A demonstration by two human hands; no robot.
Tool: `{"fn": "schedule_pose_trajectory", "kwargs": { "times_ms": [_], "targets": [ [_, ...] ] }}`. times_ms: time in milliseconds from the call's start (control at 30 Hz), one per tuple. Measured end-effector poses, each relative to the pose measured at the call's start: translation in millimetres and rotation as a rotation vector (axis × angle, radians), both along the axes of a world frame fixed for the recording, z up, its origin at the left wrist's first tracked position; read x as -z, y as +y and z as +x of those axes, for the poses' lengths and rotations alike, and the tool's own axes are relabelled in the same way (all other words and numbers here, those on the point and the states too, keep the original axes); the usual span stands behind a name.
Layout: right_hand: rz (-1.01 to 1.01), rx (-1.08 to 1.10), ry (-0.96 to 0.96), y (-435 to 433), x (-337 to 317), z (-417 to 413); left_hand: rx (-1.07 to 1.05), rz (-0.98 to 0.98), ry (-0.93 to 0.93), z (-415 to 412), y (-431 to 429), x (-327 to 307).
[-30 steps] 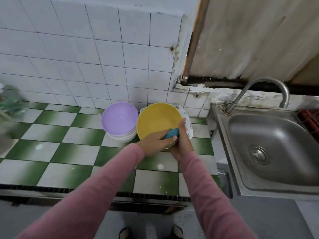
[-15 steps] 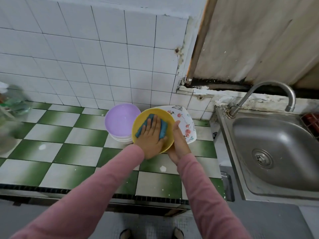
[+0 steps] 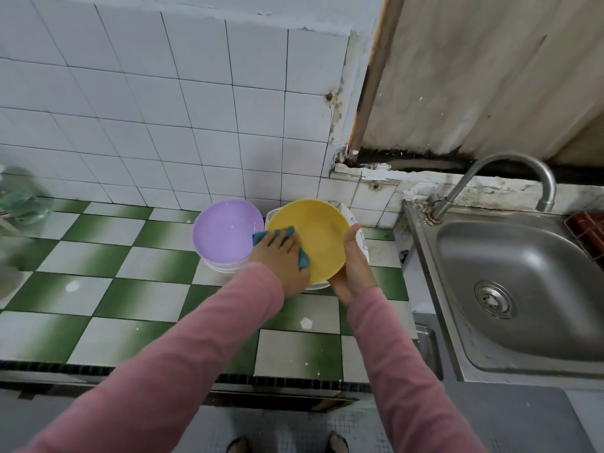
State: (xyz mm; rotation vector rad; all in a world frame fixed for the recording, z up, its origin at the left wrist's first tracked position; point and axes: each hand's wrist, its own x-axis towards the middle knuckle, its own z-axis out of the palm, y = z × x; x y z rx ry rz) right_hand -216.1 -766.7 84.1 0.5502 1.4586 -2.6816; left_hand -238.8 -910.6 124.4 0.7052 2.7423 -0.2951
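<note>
A yellow plate (image 3: pixel 322 233) is tilted up above the green-and-white tiled counter (image 3: pixel 108 289), its hollow facing me. My right hand (image 3: pixel 353 266) holds it at its right and lower rim, thumb on the front edge. My left hand (image 3: pixel 281 256) lies flat with straight fingers on a blue cloth (image 3: pixel 303 259), pressing it against the plate's left inner side. Behind the yellow plate a white patterned plate (image 3: pixel 359 240) shows at the right edge.
A lilac plate (image 3: pixel 225 232) tops a small stack of white plates just left of the yellow one. A steel sink (image 3: pixel 523 279) with a curved tap (image 3: pixel 510 171) is on the right, a red rack (image 3: pixel 588 230) beside it. A blurred clear bottle (image 3: pixel 19 197) stands far left.
The cloth and my left hand went from the plate's lower rim up into its hollow, then slid to the left side. The plate now tilts more toward me and hides most of the patterned plate.
</note>
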Motion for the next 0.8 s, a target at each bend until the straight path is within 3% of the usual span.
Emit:
{"fn": "schedule_pose_trajectory", "kwargs": {
  "times_ms": [133,267,533,600,633,733,800],
  "targets": [
    [-0.094,-0.060,0.027,-12,6,10,-0.038,0.061,0.100,-6,-3,22],
    [-0.097,-0.106,0.002,-17,6,9,-0.069,0.268,0.075,-6,2,34],
    [-0.141,0.009,-0.160,-14,18,-3,-0.009,0.697,-0.555,0,16,6],
    [-0.115,0.036,-0.187,-6,22,-7,-0.132,0.607,-0.707,2,11,-5],
    [-0.098,0.035,-0.191,-3,24,-8,-0.148,0.499,-0.687,0,7,-8],
    [-0.024,0.029,-0.180,2,26,-8,-0.027,0.077,-0.462,-10,0,3],
    [-0.007,0.026,-0.190,0,25,-8,0.009,-0.069,-0.305,-11,0,17]
  ]
}}
